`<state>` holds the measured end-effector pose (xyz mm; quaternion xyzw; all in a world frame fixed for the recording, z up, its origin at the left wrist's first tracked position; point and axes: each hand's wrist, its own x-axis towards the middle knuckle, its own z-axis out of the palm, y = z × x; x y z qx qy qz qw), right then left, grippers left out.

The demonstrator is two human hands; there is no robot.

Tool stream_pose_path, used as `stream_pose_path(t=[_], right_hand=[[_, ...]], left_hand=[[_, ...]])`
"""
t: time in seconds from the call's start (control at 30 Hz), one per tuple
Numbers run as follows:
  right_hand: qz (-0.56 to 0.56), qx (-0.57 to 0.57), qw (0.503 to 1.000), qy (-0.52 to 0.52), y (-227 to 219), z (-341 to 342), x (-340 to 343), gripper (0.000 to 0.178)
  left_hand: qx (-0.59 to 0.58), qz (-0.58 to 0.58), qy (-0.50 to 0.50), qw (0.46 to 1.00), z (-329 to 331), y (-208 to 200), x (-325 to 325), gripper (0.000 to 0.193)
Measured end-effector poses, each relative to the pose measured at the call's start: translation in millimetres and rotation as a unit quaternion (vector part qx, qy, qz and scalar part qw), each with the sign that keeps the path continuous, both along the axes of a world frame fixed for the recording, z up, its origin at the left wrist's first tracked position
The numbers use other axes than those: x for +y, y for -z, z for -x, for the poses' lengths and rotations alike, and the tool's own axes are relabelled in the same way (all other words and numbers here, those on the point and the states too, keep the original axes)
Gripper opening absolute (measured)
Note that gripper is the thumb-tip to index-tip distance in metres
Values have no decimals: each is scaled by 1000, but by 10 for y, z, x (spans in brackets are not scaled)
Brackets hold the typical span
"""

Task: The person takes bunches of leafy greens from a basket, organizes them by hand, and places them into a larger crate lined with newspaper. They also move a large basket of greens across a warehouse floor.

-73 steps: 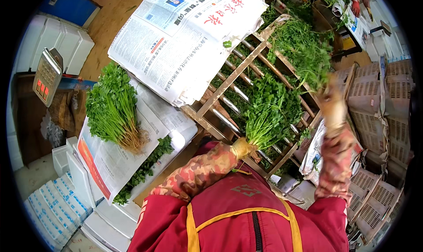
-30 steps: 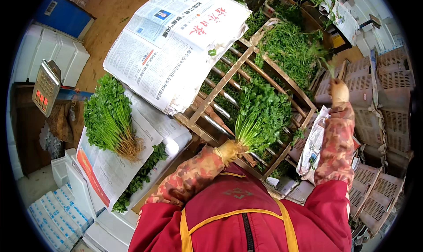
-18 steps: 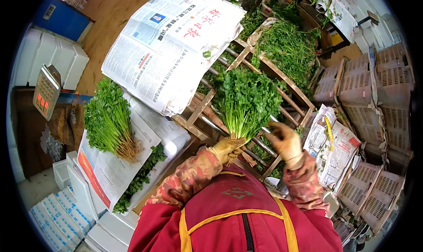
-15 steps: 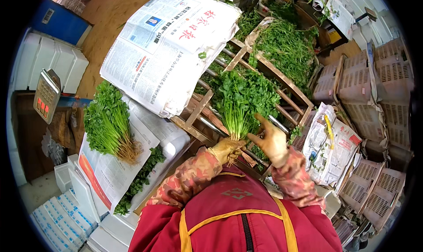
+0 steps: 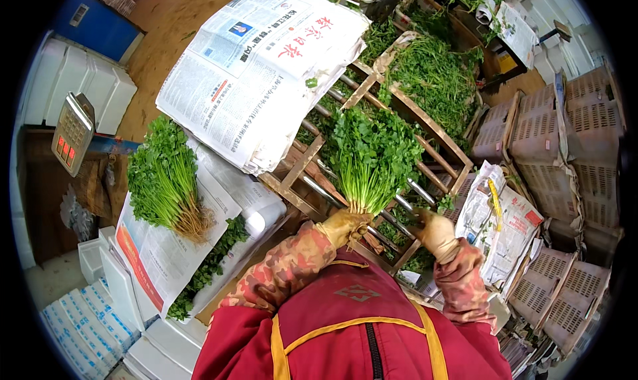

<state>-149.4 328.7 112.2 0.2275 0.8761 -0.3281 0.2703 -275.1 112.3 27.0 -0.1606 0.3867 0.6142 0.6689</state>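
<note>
1. My left hand (image 5: 344, 226), gloved in tan, was closed tight around the root end of a bunch of leafy green herbs (image 5: 374, 155), which stood upright with its leaves fanned out above the fist.
2. The bunch was held in front of my chest, over the near edge of a wooden slatted crate (image 5: 372, 170); more loose greens (image 5: 435, 77) lay heaped on the far part of that crate.
3. My right hand (image 5: 433, 232), also gloved, was just beside the left, at the base of the stems. Its fingers were curled, but I could not tell whether they gripped anything; no object showed clearly in them.
4. A thick stack of newspapers (image 5: 256, 77) rested on the left portion of the crate, its lower corner close to the held bunch but not touching it.
5. To my left, a second bunch of herbs (image 5: 165, 179) lay on a spread sheet of newspaper (image 5: 156, 257), leaves pointing away from me and roots toward me. A strip of further greens (image 5: 209, 267) lay along that sheet's right edge.
6. A weighing scale with a keypad (image 5: 72, 132) stood at the far left, well apart from both hands.
7. White foam boxes (image 5: 86, 87) were stacked at the left, and empty plastic lattice baskets (image 5: 585, 134) at the right.
8. More newspaper sheets (image 5: 508, 224) lay just to the right of my right hand.
</note>
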Motion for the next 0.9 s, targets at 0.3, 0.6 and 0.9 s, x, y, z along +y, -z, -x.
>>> stream_pose_path(t=[0.3, 0.6, 0.9], right_hand=[[435, 182, 859, 202, 1200, 51, -607, 44], [476, 152, 766, 405, 726, 157, -1022, 28], [438, 152, 849, 252, 1417, -644, -676, 24]], left_hand=[[-16, -74, 78, 994, -199, 90, 48, 17], [-545, -290, 465, 635, -640, 2156, 357, 52], [306, -171, 563, 748, -955, 1389, 607, 46]])
